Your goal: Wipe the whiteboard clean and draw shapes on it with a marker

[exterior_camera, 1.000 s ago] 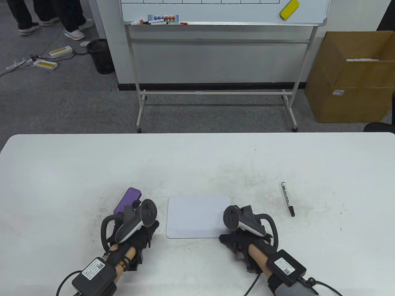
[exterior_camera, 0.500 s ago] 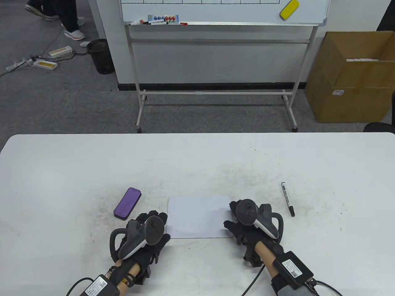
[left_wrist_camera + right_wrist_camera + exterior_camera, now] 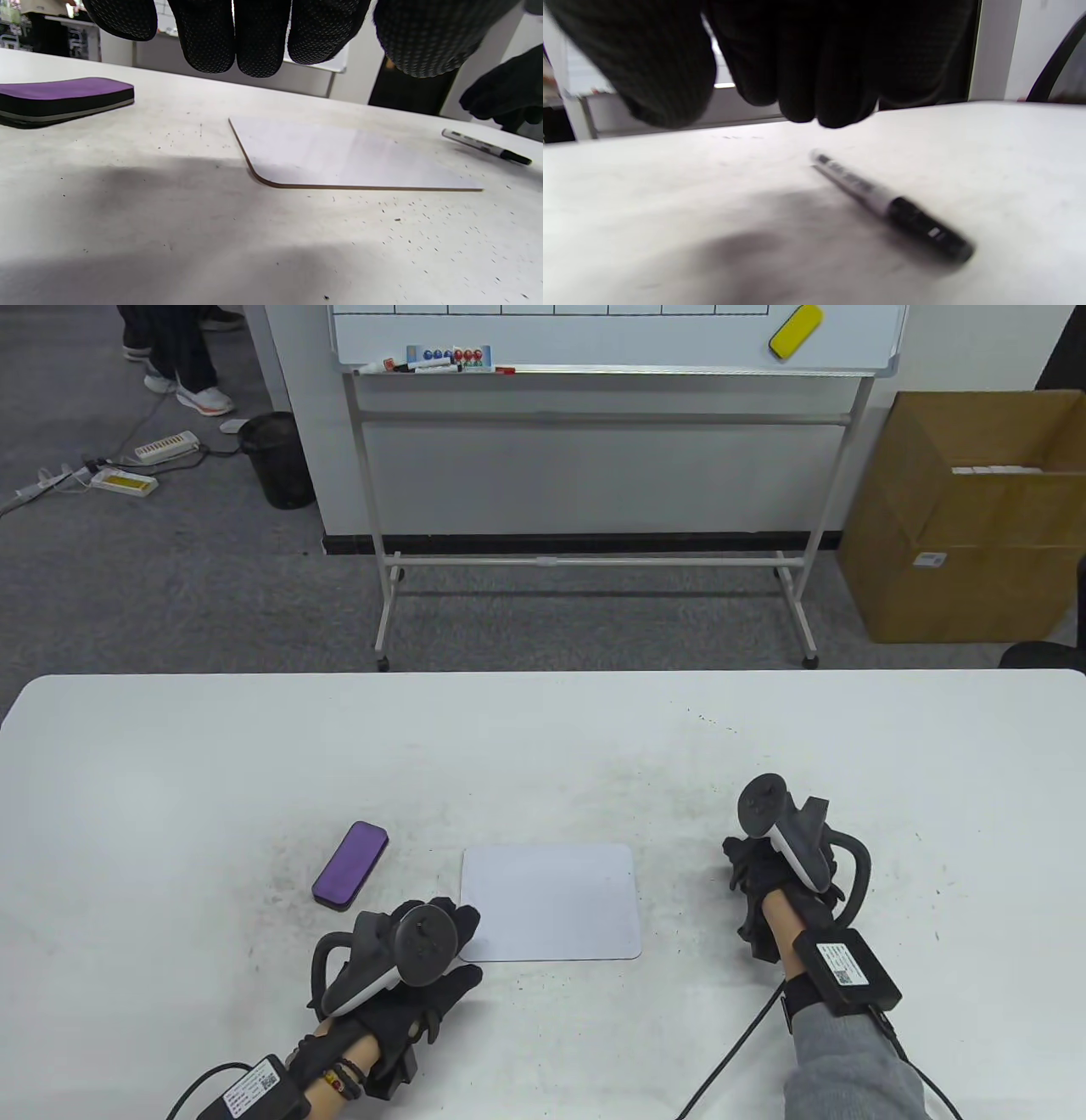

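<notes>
Whiteboard [image 3: 550, 901], the one small tablet on my table [image 3: 170, 763], lay flat near the front edge at about 6 o'clock and looked blank from above; I judged the wiping done and the marker pick-up to be the step in hand. One purple eraser [image 3: 350, 865] sat at the board's 9 o'clock, just apart from it and untouched. One black-capped marker [image 3: 888, 203] lay on the table at the board's 3 o'clock, under my right hand [image 3: 776, 869], whose fingers [image 3: 801, 84] hung bunched together above the barrel; nothing was gripped, though the blur left me unsure how far they curled. My left hand [image 3: 428, 954] hovered at the board's 7 o'clock corner, fingers [image 3: 212, 38] straight, side by side, holding nothing. By my reckoning, the next move called for lowering the right hand, pinching the marker mid-barrel, then uncapping it while the left steadied the board. One large standing whiteboard [image 3: 611, 335] stood at 12 o'clock.
</notes>
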Demonstrator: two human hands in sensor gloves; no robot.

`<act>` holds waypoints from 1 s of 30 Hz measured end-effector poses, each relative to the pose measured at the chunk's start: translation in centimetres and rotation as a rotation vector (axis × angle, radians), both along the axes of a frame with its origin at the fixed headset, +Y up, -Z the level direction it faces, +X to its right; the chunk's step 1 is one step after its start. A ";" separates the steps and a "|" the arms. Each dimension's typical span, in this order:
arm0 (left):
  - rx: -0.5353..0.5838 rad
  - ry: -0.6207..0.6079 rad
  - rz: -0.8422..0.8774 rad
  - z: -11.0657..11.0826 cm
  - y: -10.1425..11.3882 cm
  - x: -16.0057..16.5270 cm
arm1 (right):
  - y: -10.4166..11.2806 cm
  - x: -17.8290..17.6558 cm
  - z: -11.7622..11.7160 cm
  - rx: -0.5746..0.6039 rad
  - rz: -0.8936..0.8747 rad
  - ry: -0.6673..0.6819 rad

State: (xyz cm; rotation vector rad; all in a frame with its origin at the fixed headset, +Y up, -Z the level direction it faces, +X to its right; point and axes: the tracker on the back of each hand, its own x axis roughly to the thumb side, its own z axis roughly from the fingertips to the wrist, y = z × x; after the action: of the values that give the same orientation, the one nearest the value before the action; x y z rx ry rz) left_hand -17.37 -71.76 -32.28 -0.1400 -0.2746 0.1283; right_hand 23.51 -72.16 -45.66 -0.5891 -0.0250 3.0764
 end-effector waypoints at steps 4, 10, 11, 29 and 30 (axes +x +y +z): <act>0.001 -0.014 -0.009 0.2 -0.1 0.3 | -1.3 0.9 -1.9 -0.037 0.092 -0.077; -0.026 -0.014 -0.016 -0.1 -0.6 0.2 | -2.8 2.1 -3.1 -0.096 0.139 -0.178; -0.028 -0.014 -0.015 -0.1 -0.6 0.2 | -2.9 2.1 -3.2 -0.104 0.147 -0.181; -0.044 -0.014 -0.021 0.0 -0.7 0.2 | -1.5 0.9 -3.9 -0.072 0.220 -0.102; -0.043 -0.014 -0.018 0.0 -0.7 0.2 | -0.7 0.7 -3.5 -0.044 0.175 -0.090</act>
State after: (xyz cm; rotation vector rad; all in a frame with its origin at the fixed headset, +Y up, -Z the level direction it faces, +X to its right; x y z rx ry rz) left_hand -17.16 -72.46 -32.32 -0.1860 -0.2844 0.1152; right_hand 24.20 -72.83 -49.15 -0.7670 -0.0100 3.2231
